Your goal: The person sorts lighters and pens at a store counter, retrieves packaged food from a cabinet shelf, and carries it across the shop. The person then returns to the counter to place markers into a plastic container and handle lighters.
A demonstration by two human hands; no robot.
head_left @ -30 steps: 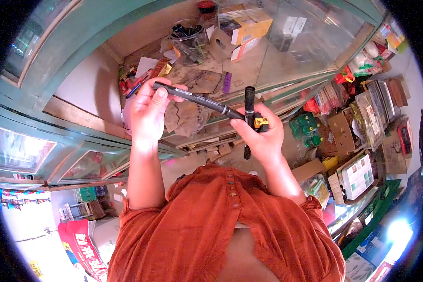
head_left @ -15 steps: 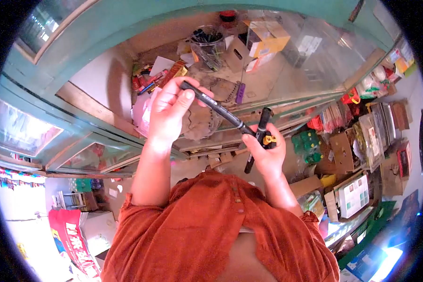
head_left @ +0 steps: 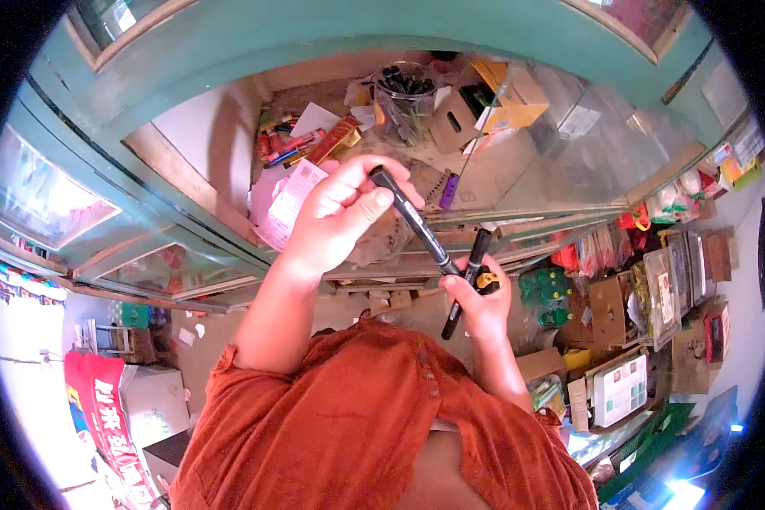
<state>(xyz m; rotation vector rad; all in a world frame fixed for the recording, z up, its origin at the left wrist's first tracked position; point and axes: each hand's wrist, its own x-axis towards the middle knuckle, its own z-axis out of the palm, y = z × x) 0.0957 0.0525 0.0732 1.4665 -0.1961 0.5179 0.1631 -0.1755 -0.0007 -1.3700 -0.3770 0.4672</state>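
Between thumb and fingers, my left hand [head_left: 344,208] pinches the upper end of a black marker [head_left: 416,223], which slants down to the right. Its lower end meets my right hand [head_left: 483,308]. That hand is closed around a second black marker [head_left: 478,255], which crosses the first one's lower end, and around a small yellow and black item [head_left: 487,281]. Beyond my left hand, a clear tub [head_left: 405,106] of black markers stands inside the cabinet. A white printed paper [head_left: 291,202] lies just left of my left hand.
The green-framed cabinet [head_left: 348,51] arches across the front with glass panes. Inside are red packs, a cardboard box [head_left: 455,121] and a purple item [head_left: 449,191]. Green bottles [head_left: 546,293], cartons and trays stand at the right. A red sack [head_left: 102,408] is at the lower left.
The view has shifted, and the cabinet's contents appear lower and further right. Both hands have moved right and down in the picture with the markers, and the held marker slants more steeply.
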